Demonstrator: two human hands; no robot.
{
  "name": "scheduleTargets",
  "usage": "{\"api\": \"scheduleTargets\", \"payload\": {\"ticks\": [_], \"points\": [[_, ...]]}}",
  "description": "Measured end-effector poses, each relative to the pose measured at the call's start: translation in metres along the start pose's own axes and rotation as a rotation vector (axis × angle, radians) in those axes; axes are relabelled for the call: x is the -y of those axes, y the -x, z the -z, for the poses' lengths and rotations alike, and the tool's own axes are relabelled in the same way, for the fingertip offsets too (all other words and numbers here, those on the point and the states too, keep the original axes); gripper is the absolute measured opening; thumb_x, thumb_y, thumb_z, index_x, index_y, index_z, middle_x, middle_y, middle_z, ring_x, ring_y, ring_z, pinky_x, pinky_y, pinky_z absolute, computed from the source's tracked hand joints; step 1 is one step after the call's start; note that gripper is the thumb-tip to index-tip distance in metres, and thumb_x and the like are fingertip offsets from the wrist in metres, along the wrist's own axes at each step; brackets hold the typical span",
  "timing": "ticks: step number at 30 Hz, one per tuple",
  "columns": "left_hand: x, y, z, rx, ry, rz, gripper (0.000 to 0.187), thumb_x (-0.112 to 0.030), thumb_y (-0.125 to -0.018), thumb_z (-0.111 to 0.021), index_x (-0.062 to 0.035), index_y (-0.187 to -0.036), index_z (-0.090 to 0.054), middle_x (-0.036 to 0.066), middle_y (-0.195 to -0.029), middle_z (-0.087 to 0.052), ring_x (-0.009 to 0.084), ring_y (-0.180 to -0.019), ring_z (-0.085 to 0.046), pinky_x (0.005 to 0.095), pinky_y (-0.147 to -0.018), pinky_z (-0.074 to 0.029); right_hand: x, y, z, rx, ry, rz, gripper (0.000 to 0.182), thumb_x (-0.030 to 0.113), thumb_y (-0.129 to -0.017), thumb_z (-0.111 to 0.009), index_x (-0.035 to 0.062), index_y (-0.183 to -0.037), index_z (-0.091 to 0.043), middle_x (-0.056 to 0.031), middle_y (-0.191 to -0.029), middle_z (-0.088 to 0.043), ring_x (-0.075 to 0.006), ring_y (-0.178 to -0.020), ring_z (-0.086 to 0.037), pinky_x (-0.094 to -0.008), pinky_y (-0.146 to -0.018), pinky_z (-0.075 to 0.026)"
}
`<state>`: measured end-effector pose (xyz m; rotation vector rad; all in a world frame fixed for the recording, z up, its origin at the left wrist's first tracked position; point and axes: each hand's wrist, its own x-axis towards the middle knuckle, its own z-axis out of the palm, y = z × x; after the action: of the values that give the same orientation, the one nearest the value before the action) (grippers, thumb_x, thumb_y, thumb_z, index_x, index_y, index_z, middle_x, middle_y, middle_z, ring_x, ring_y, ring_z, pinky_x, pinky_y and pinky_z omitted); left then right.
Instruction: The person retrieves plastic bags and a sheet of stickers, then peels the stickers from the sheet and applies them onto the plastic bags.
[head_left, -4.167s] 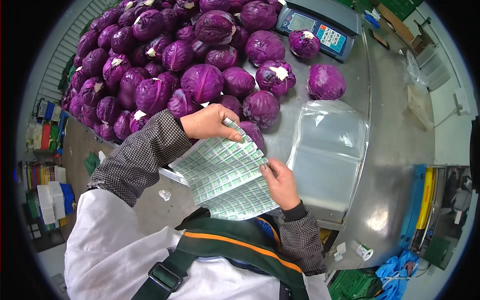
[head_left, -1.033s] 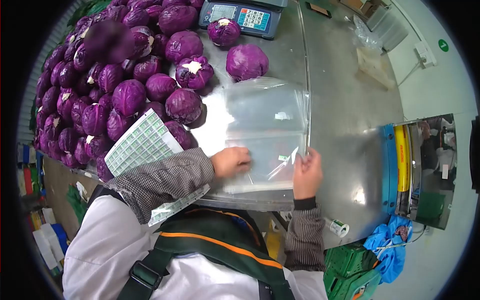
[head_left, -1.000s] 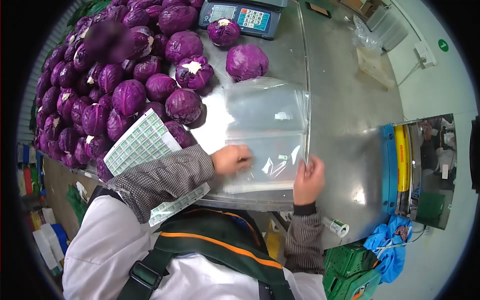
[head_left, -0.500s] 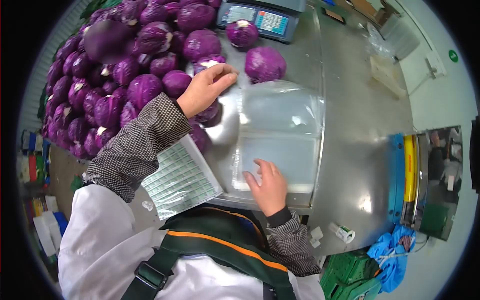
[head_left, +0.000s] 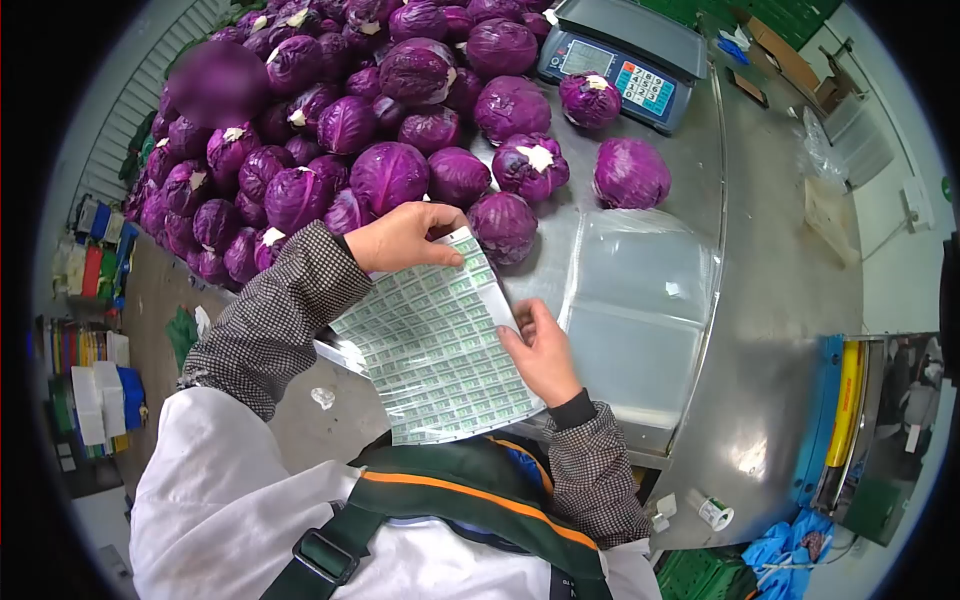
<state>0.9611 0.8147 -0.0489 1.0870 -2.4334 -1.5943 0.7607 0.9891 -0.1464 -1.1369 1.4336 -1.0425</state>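
Note:
A sheet of small green-and-white printed labels [head_left: 440, 345] is lifted at a tilt above the table's near edge. My left hand [head_left: 405, 240] is closed on its top edge, thumb over the front. Along the sheet's right edge my right hand [head_left: 543, 355] grips it, thumb on the white margin and fingers behind. Clear plastic bags [head_left: 640, 310] lie flat in a stack just right of my right hand. One red cabbage [head_left: 503, 228] rests right behind the sheet's top corner.
Many red cabbages [head_left: 390, 178] are heaped at the back left. A digital scale [head_left: 620, 75] stands at the back, with a loose cabbage [head_left: 632, 173] in front of it. To the right are a label roll [head_left: 713, 513] and a blue-and-yellow machine [head_left: 835, 420].
My left hand has come down from beside the cabbages to the label sheet, and my right hand has left the bags. Both now hold the sheet, which is raised. The view has shifted left.

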Motion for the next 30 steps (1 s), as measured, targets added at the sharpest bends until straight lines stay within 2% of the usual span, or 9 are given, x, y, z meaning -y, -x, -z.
{"api": "scheduleTargets", "payload": {"ticks": [4, 7, 8, 11, 16, 18, 22, 25, 30], "points": [[0.000, 0.004, -0.015, -0.018, 0.415, -0.046, 0.020, -0.007, -0.088, -0.070, -0.0030, -0.106, -0.065, -0.001, -0.097, -0.063, 0.0072, -0.094, -0.059, 0.0257, -0.084, -0.049, 0.036, -0.005, -0.011, -0.078, -0.026, 0.048, 0.020, 0.012, -0.088, -0.068, 0.0002, -0.099, -0.056, -0.0064, -0.078, -0.060, -0.0133, -0.068, -0.056, -0.0281, -0.063, -0.046], [0.011, 0.005, -0.014, 0.031, 0.442, 0.026, 0.015, -0.011, -0.089, -0.070, -0.0027, -0.101, -0.066, -0.001, -0.099, -0.063, 0.0070, -0.094, -0.058, 0.0246, -0.083, -0.048, 0.028, -0.006, -0.016, -0.085, -0.043, 0.038, 0.017, 0.012, -0.088, -0.068, 0.0002, -0.096, -0.057, -0.0061, -0.077, -0.059, -0.0136, -0.066, -0.054, -0.0281, -0.063, -0.046], [0.012, 0.006, -0.018, -0.047, 0.380, -0.062, 0.013, -0.014, -0.089, -0.071, -0.0024, -0.093, -0.069, -0.002, -0.089, -0.061, 0.0066, -0.084, -0.056, 0.0249, -0.077, -0.046, 0.026, -0.006, -0.016, -0.090, -0.048, 0.034, 0.017, 0.012, -0.088, -0.067, 0.0003, -0.094, -0.057, -0.0061, -0.076, -0.058, -0.0138, -0.065, -0.053, -0.0283, -0.062, -0.045], [0.019, 0.006, -0.022, -0.107, 0.235, -0.136, 0.016, -0.017, -0.090, -0.070, -0.0018, -0.088, -0.065, -0.002, -0.081, -0.053, 0.0068, -0.080, -0.052, 0.0246, -0.073, -0.044, 0.023, -0.004, -0.014, -0.088, -0.017, 0.060, 0.016, 0.013, -0.088, -0.067, 0.0000, -0.093, -0.058, -0.0067, -0.077, -0.056, -0.0149, -0.066, -0.052, -0.0294, -0.063, -0.045], [0.017, 0.010, -0.027, -0.142, 0.208, -0.111, 0.025, -0.022, -0.090, -0.071, -0.0007, -0.079, -0.063, -0.002, -0.076, -0.049, 0.0074, -0.075, -0.048, 0.0263, -0.069, -0.041, 0.037, -0.014, -0.013, -0.149, 0.068, 0.250, 0.026, 0.023, -0.092, -0.065, -0.0005, -0.101, -0.059, -0.0084, -0.082, -0.053, -0.0171, -0.071, -0.053, -0.0301, -0.065, -0.044], [0.015, 0.011, -0.029, -0.126, 0.182, -0.123, 0.025, -0.022, -0.090, -0.071, -0.0008, -0.080, -0.064, -0.002, -0.076, -0.050, 0.0074, -0.076, -0.048, 0.0264, -0.069, -0.041, 0.051, -0.022, -0.013, -0.154, 0.125, 0.262, 0.031, 0.030, -0.096, -0.061, -0.0002, -0.103, -0.057, -0.0068, -0.080, -0.054, -0.0158, -0.070, -0.053, -0.0294, -0.064, -0.044], [0.009, 0.014, -0.030, -0.108, 0.216, -0.170, 0.021, -0.022, -0.092, -0.069, -0.0005, -0.091, -0.066, -0.002, -0.079, -0.054, 0.0073, -0.078, -0.050, 0.0264, -0.070, -0.043, 0.046, -0.042, -0.018, -0.034, -0.130, 0.252, 0.023, 0.024, -0.099, -0.059, 0.0010, -0.098, -0.057, -0.0033, -0.074, -0.056, -0.0101, -0.065, -0.051, -0.0261, -0.060, -0.043], [0.009, 0.017, -0.029, -0.084, 0.301, -0.144, 0.022, -0.023, -0.095, -0.066, -0.0005, -0.096, -0.066, -0.003, -0.081, -0.055, 0.0056, -0.078, -0.049, 0.0252, -0.070, -0.043, 0.047, -0.039, -0.018, -0.041, -0.113, 0.218, 0.021, 0.021, -0.096, -0.062, 0.0009, -0.096, -0.057, -0.0053, -0.075, -0.058, -0.0128, -0.063, -0.055, -0.0267, -0.058, -0.043], [0.007, 0.019, -0.031, -0.108, 0.437, -0.059, 0.028, -0.027, -0.099, -0.059, -0.0007, -0.093, -0.066, -0.005, -0.078, -0.056, 0.0028, -0.076, -0.049, 0.0240, -0.067, -0.044, 0.057, -0.035, -0.026, -0.253, 0.310, 0.520, 0.014, 0.012, -0.090, -0.067, 0.0019, -0.093, -0.057, -0.0065, -0.075, -0.057, -0.0182, -0.061, -0.057, -0.0282, -0.055, -0.045]]}}
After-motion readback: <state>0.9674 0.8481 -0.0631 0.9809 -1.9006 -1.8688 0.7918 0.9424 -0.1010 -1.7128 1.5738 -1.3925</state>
